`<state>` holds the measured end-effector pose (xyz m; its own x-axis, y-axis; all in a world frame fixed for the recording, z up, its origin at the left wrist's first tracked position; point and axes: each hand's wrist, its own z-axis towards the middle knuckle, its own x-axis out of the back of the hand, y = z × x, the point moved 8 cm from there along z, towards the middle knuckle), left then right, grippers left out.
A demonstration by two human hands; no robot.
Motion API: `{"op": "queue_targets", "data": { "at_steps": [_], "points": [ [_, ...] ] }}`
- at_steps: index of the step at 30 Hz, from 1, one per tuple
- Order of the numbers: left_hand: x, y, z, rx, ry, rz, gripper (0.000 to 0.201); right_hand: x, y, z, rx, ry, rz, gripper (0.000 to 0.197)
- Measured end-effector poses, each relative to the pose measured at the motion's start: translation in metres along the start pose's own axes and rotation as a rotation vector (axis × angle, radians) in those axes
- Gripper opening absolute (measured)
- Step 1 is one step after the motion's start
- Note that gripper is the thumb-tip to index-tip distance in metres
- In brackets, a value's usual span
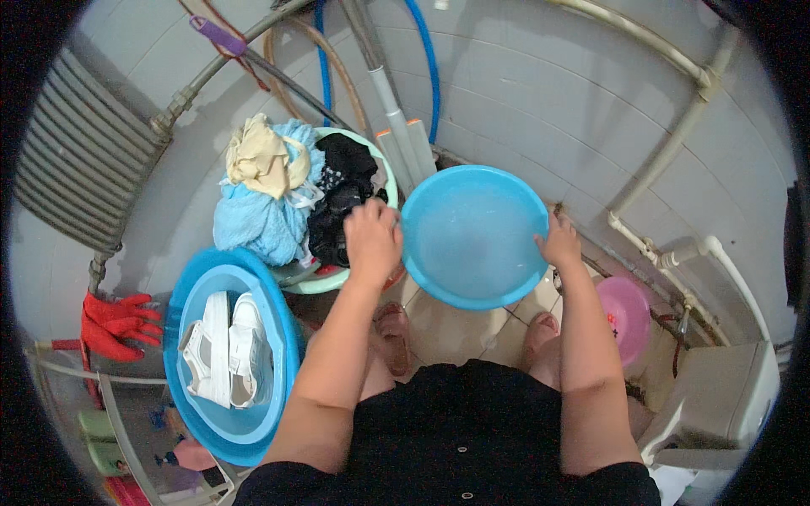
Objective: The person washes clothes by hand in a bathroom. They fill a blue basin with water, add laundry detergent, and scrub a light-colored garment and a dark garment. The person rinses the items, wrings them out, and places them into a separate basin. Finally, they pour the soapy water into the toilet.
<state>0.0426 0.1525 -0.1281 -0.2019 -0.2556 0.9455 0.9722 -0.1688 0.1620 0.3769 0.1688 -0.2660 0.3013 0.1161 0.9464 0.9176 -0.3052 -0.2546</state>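
Note:
A round light-blue basin [477, 301] is held level between my two hands, with what looks like cloudy water inside it. My left hand [374, 243] grips its left rim, fingers curled, beside the heap of laundry. On the opposite side, my right hand [560, 244] is closed on the right rim. Behind my left hand, a pale green tub [390, 173] is piled with laundry: a light-blue cloth [257, 221], a cream cloth [266, 160] and black clothes [342, 194]. The undersides of the fingers are partly hidden.
At the left, white shoes [221, 350] lie in a blue basin [270, 432] set inside a darker one. Red rubber gloves [118, 325] hang by a shelf. A pink basin [629, 316] stands at the right near wall pipes [666, 169]; mop handles [384, 88] lean behind.

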Motion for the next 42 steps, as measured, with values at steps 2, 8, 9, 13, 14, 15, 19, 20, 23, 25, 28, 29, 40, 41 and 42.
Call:
{"op": "queue_targets", "data": {
  "at_steps": [2, 8, 9, 13, 14, 15, 19, 20, 23, 25, 28, 29, 40, 41, 42],
  "points": [
    [-0.057, -0.009, -0.02, 0.235, -0.449, -0.111, 0.032, -0.027, 0.026, 0.017, -0.078, -0.072, 0.166, 0.069],
    [-0.179, -0.067, -0.07, 0.57, -0.809, -0.377, 0.047, -0.084, 0.038, 0.043, -0.151, -0.312, 0.863, 0.062],
    [-0.171, -0.056, -0.068, 0.682, -0.748, -0.591, 0.053, -0.087, 0.04, 0.046, -0.142, -0.356, 1.015, 0.063],
    [-0.224, -0.091, -0.045, 0.764, -0.245, -0.97, 0.058, -0.086, 0.037, 0.044, -0.429, -0.192, 1.359, 0.045],
    [-0.214, -0.082, -0.039, 0.784, -0.22, -0.949, 0.054, -0.091, 0.04, 0.047, -0.444, -0.17, 1.394, 0.045],
    [-0.206, -0.075, -0.037, 0.809, -0.191, -0.929, 0.051, -0.1, 0.044, 0.052, -0.455, -0.152, 1.425, 0.045],
    [-0.209, -0.079, -0.032, 0.833, 0.041, -0.966, 0.029, -0.113, 0.051, 0.057, -0.627, -0.053, 1.465, 0.04],
    [-0.201, -0.072, -0.031, 0.829, 0.087, -1.006, 0.027, -0.114, 0.053, 0.051, -0.687, -0.027, 1.476, 0.037],
    [-0.17, -0.043, -0.025, 0.958, 0.086, -1.183, 0.023, -0.092, 0.051, 0.039, -0.732, -0.038, 1.521, 0.036],
    [-0.162, -0.041, -0.02, 0.88, 0.086, -1.107, 0.022, -0.085, 0.052, 0.032, -0.696, -0.016, 1.622, 0.033],
    [-0.159, -0.039, -0.017, 0.795, 0.067, -1.107, 0.016, -0.083, 0.06, 0.01, -0.614, -0.124, 1.651, 0.041],
    [-0.15, -0.031, -0.015, 0.75, 0.062, -1.103, 0.015, -0.08, 0.06, 0.001, -0.574, -0.182, 1.641, 0.046],
    [-0.071, 0.044, 0.008, 0.486, -0.19, -1.009, 0.017, -0.037, 0.072, -0.128, -0.763, -0.342, 1.858, 0.046],
    [-0.069, 0.049, 0.008, 0.448, -0.189, -0.986, 0.018, -0.037, 0.072, -0.137, -0.744, -0.35, 1.817, 0.05],
    [-0.066, 0.053, 0.009, 0.411, -0.187, -0.962, 0.018, -0.046, 0.076, -0.143, -0.729, -0.378, 1.774, 0.052]
  ]
}}
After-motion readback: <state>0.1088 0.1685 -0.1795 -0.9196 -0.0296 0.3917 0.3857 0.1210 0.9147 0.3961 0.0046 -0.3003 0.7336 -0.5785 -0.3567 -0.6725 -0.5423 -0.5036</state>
